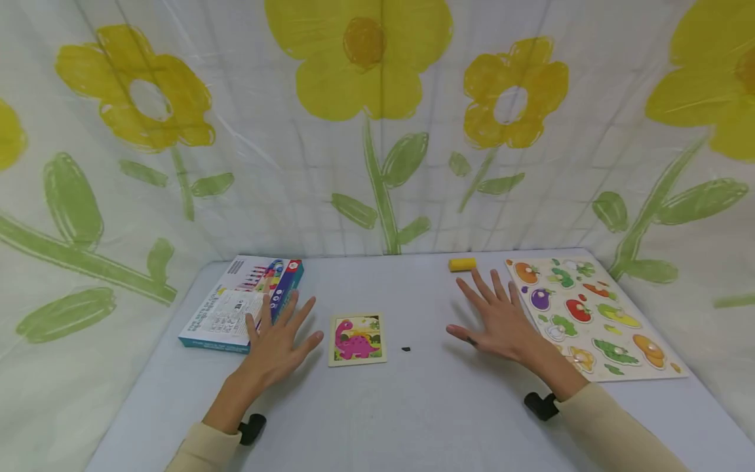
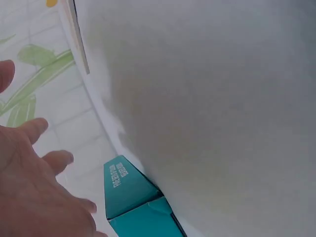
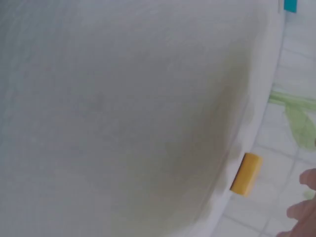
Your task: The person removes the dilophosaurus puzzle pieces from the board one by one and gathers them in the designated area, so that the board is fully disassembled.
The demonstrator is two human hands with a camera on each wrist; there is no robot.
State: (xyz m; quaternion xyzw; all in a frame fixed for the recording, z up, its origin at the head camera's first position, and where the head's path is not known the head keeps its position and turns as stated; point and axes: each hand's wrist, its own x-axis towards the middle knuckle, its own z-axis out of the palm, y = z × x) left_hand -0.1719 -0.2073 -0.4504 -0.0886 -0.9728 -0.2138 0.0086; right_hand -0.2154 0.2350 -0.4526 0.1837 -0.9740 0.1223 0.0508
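My left hand (image 1: pixel 276 346) is spread over the white table, palm down and holding nothing. Its fingertips overlap the near edge of a teal-sided box (image 1: pixel 219 308) in the head view; the box's teal corner (image 2: pixel 133 190) shows in the left wrist view. To the right of this hand lies a square dinosaur puzzle (image 1: pixel 357 339) with a pink dinosaur in a pale frame. My right hand (image 1: pixel 501 324), also spread and holding nothing, is beside a wooden vegetable puzzle board (image 1: pixel 590 314). A yellow block (image 1: pixel 462 264) lies beyond its fingertips.
A small dark piece (image 1: pixel 406 349) lies on the table (image 1: pixel 377 413) between the dinosaur puzzle and my right hand. Behind the table's back edge hangs a pale curtain (image 1: pixel 259 196) printed with yellow flowers. Black wrist-camera mounts (image 1: pixel 252 429) stick out below both wrists.
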